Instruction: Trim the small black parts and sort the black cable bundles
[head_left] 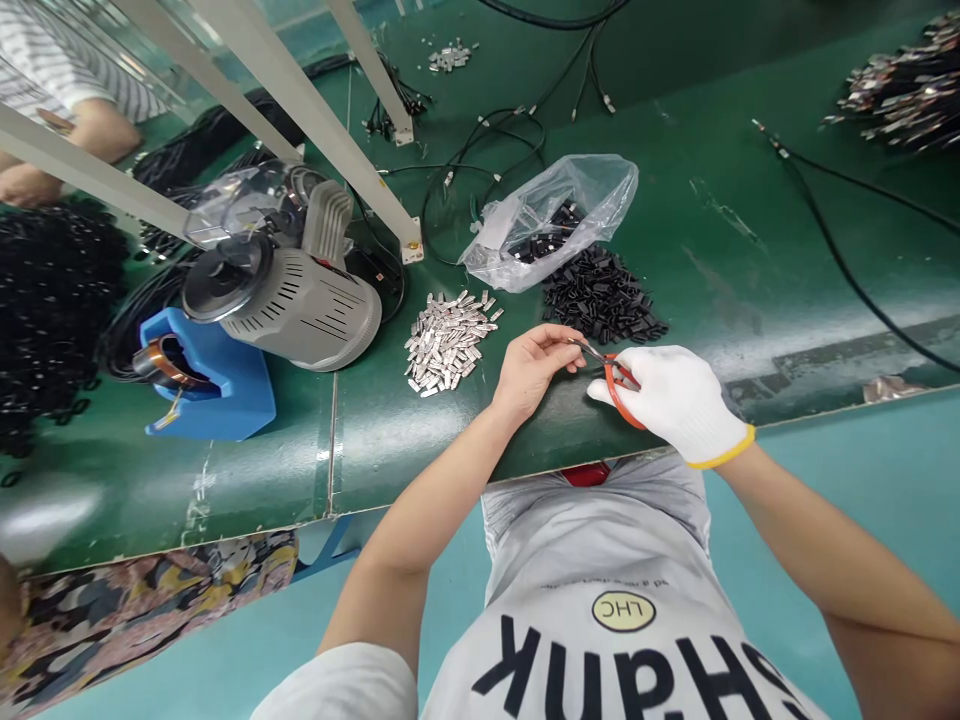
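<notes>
My right hand [667, 395], in a white glove with a yellow cuff, is closed round red-handled pliers [621, 392]. The pliers' jaws point left and meet the fingertips of my bare left hand [534, 368]. Those fingers are pinched together at the jaws; whatever small piece they hold is too small to make out. Just beyond my hands lies a heap of small black plastic parts [600, 295]. Left of it is a pile of small silver metal connector pieces [448, 340]. A clear plastic bag [596, 195] with more black parts inside rests behind the black heap.
A grey machine [300, 310] and a blue tape dispenser [244, 390] stand at left, near white posts [300, 100]. Black cables [832, 225] cross the green table [720, 250]; bundled cables [907, 90] lie far right. Another person's arm [97, 130] shows at upper left.
</notes>
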